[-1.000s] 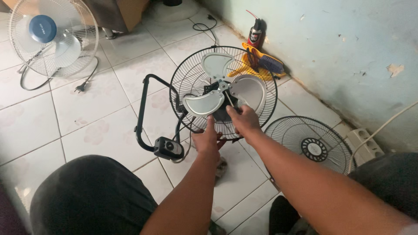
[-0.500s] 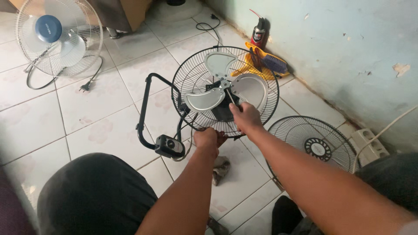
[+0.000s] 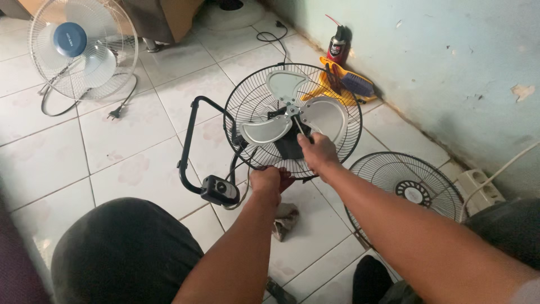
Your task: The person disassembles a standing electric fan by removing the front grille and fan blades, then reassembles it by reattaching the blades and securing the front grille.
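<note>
The grip of the left hand was clenched on the near rim of the black fan, and the grip of the right hand held a thin tool whose tip reached to the hub between the three silver blades. The fan lay on the white tiled floor, near the wall at the far right side, with its rear wire guard under the blades and its black curved stand going out to the left. A second black grille lay flat on the floor just beside the fan, to its right, close to the wall. A white standing fan with a blue centre stood well apart at the far left corner, its cord and plug lying on the tiles. A black switch box sat at the near end of the stand, beside the left hand. A spray can and a yellow dustpan with brush were against the wall behind the fan. A small rag lay on the floor under the left wrist.
</note>
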